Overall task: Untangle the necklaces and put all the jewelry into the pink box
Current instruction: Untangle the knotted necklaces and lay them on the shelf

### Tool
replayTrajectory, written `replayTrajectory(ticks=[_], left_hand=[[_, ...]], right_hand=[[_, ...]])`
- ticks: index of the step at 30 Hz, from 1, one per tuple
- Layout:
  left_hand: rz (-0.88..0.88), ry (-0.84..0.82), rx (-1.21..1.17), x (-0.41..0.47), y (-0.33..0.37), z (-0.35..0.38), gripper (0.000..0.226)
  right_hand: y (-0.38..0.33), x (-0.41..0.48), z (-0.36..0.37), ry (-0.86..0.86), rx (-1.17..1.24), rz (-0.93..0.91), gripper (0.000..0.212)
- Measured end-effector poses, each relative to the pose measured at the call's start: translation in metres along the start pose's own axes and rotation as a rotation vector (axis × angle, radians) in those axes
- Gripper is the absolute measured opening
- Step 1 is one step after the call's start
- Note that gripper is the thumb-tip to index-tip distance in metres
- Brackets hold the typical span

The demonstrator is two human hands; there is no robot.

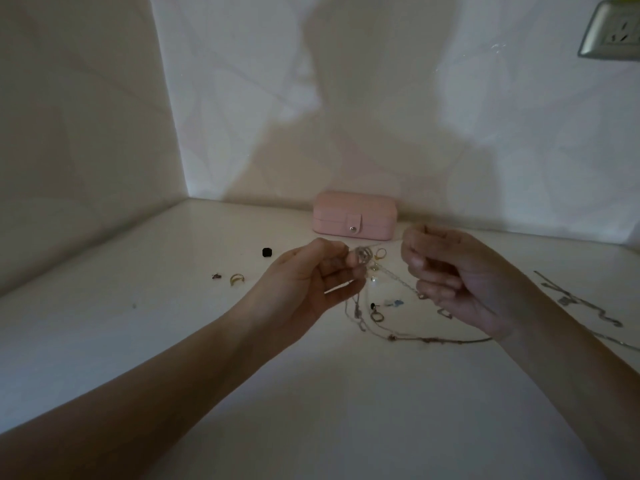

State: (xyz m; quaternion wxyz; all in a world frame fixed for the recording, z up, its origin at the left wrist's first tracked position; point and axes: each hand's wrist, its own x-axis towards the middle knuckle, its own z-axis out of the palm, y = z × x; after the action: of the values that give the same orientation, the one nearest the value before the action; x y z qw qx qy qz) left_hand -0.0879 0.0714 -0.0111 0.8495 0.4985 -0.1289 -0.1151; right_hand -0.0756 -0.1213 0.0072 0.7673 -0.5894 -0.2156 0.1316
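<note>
I see the box (355, 216) at the back of the bench (311, 393), against the wall. Before it lie the tangled necklaces (381, 327), between my left hand (311, 278) and right hand (450, 275). A ring (237, 279) lies further left, and another chain (575, 299) far right.

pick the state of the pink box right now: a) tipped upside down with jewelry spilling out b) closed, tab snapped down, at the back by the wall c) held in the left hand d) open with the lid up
b: the pink box sits shut at the back by the wall, tab snapped over its front, while the left hand and right hand hold the tangled chains nearer the camera.
</note>
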Motion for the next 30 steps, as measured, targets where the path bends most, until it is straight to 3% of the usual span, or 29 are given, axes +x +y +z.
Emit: replayTrajectory(ticks=[3, 7, 11, 15, 18, 22, 26, 30], left_hand=[[0.013, 0.029, 0.045, 0.000, 0.001, -0.001, 0.044], [-0.001, 0.083, 0.119, 0.000, 0.002, -0.002, 0.026], [-0.083, 0.085, 0.172, 0.002, 0.007, -0.008, 0.017], [-0.212, -0.036, 0.282, -0.002, 0.010, -0.009, 0.009], [-0.271, -0.125, 0.358, -0.006, 0.006, -0.004, 0.012], [-0.247, -0.155, 0.437, -0.005, 0.007, -0.006, 0.030], [-0.185, -0.208, 0.560, -0.008, 0.008, -0.006, 0.029], [-0.120, -0.192, 0.717, -0.009, 0.004, -0.005, 0.029]], right_hand=[[0.000, -0.001, 0.004, 0.043, -0.185, 0.053, 0.011], [0.002, -0.003, 0.012, 0.046, -0.360, 0.047, 0.018], [-0.004, -0.005, 0.009, 0.050, -0.437, -0.110, 0.014], [-0.013, -0.009, -0.007, 0.165, -0.971, -0.342, 0.040], [-0.011, -0.009, -0.013, 0.190, -1.225, -0.428, 0.034], [-0.005, -0.008, -0.011, 0.175, -1.236, -0.453, 0.019], [0.000, -0.009, 0.000, 0.133, -1.115, -0.277, 0.040], [-0.001, -0.010, 0.004, 0.089, -1.047, -0.210, 0.048]])
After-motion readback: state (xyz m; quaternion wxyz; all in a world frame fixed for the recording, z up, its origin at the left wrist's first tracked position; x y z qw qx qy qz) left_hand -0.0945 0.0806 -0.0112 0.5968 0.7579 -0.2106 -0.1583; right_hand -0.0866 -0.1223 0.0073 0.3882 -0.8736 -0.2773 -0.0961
